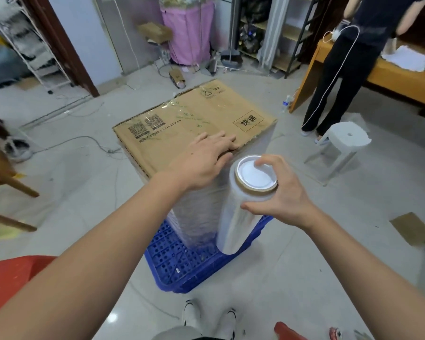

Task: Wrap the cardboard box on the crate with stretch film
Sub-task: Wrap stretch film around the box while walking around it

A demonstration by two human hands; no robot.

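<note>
Pressing our left hand (206, 159) flat on the cardboard box (194, 119), our right hand (277, 195) grips the upright stretch film roll (241, 212)

I can see one big cardboard box (194, 123), one blue crate (182, 261) and one roll of stretch film (241, 212). There are two hands, a left hand (206, 163) and a right hand (282, 192). One white stool (341, 146) stands near one other person (353, 57).

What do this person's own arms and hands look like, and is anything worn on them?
Both forearms are bare up to the picture's edge: no sleeves show. The left hand and right hand wear no gloves, and no rings, watch or bands can be seen at the wrists. No cables or markings appear on them.
</note>
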